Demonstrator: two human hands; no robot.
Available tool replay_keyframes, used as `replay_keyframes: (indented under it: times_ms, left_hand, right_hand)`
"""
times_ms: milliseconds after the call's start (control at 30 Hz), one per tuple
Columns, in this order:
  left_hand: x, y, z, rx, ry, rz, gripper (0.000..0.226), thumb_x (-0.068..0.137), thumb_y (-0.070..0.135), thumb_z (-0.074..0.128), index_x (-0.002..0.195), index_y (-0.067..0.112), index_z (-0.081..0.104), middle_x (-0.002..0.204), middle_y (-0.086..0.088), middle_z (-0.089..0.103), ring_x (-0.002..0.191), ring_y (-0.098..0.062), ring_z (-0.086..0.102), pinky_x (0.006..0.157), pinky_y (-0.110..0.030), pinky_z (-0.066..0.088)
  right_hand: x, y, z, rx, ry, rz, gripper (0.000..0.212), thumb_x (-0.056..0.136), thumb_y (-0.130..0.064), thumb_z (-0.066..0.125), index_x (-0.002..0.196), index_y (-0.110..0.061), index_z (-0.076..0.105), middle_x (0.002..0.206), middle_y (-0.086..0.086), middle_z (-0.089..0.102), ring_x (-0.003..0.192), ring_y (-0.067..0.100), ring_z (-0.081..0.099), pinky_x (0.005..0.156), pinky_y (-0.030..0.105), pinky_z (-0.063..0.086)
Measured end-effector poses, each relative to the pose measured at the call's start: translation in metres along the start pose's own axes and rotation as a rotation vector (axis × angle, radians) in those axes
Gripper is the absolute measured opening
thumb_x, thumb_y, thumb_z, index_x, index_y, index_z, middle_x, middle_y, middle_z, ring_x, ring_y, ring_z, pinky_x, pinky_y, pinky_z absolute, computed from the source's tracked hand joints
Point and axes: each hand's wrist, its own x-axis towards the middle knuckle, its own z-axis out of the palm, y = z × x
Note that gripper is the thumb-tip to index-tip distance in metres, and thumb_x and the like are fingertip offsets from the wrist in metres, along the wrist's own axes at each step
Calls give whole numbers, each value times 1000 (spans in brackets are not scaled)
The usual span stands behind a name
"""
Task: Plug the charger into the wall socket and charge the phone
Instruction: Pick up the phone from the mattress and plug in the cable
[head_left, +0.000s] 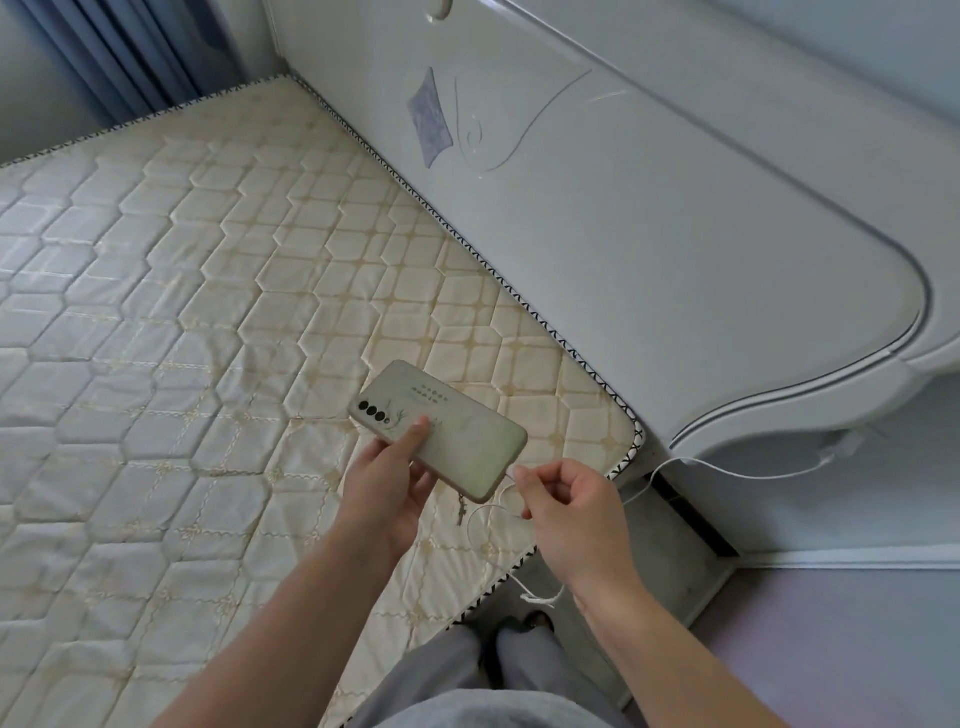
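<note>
Phone (439, 430) back-up over mattress (156, 312), gripped in our left hand (387, 483); right hand (563, 499) pinches cable (737, 470) tip at its bottom port; we keep phone steady, push plug straight

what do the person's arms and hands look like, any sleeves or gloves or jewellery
Both forearms are bare up to the frame edge, with no sleeves in view. The left hand and right hand wear no gloves, and no rings, watch or bracelets show. The fingernails look short and unpainted. Lower down, grey trousers are visible.
</note>
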Motion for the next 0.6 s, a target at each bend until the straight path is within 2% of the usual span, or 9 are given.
replay_keyframes:
  times_ms: [100, 233, 300, 367, 433, 467, 533, 600]
  left_hand:
    - [4, 7, -1, -7, -29, 1, 14, 83, 10, 62, 97, 11, 62, 96, -5, 70, 79, -13, 69, 52, -19, 54]
    - [12, 17, -4, 17, -58, 2, 14, 83, 10, 63, 97, 11, 63, 95, -5, 71, 69, -10, 72, 54, -20, 56]
    - [15, 18, -6, 9, -53, -18, 15, 84, 10, 62, 99, 10, 62, 97, -6, 70, 70, -11, 72, 53, -20, 55]
    - [20, 17, -8, -8, -44, -41, 15, 84, 11, 61, 100, 10, 61, 98, -6, 68, 74, -11, 71, 52, -19, 55]
    - [25, 18, -10, -5, -40, -54, 17, 84, 11, 61, 102, 9, 61, 98, -7, 68, 76, -11, 70, 52, -19, 54]
    - [28, 18, -11, 4, -41, -59, 19, 84, 11, 61, 103, 8, 61, 99, -7, 68, 77, -11, 69, 52, -19, 54]
    - [35, 20, -10, 26, -44, -67, 18, 84, 11, 62, 101, 8, 61, 98, -7, 69, 81, -13, 69, 53, -20, 55]
    - [44, 22, -10, 76, -49, -60, 14, 83, 11, 64, 96, 9, 62, 95, -6, 69, 82, -15, 68, 55, -21, 56]
  right_hand:
    - [5, -2, 1, -64, -59, 26, 21, 83, -29, 66, 74, -11, 66, 43, -11, 59, 39, -3, 49, 43, 7, 39]
    - [9, -2, 2, -125, -124, -6, 15, 84, -35, 64, 85, -20, 63, 71, -8, 66, 51, 3, 56, 53, 13, 46]
    - [10, -1, 4, -233, -127, -98, 30, 79, -43, 65, 104, -27, 57, 93, -13, 62, 70, 1, 58, 61, 11, 44]
    - [11, -1, 9, -350, -203, -206, 60, 74, -51, 67, 126, -32, 43, 115, -21, 49, 92, -12, 52, 68, 4, 42]
    - [16, -1, 18, -351, -299, -275, 81, 71, -51, 71, 139, -34, 30, 122, -29, 36, 102, -30, 36, 74, -7, 34]
    - [20, 0, 22, -352, -332, -292, 85, 70, -51, 72, 140, -36, 28, 121, -33, 34, 104, -32, 32, 75, -8, 32]
    - [31, 1, 32, -393, -365, -296, 84, 68, -51, 73, 140, -40, 30, 119, -35, 36, 108, -26, 34, 75, -3, 36]
    - [42, 6, 41, -434, -354, -284, 83, 67, -51, 73, 140, -37, 35, 122, -26, 43, 108, -14, 42, 76, 0, 36]
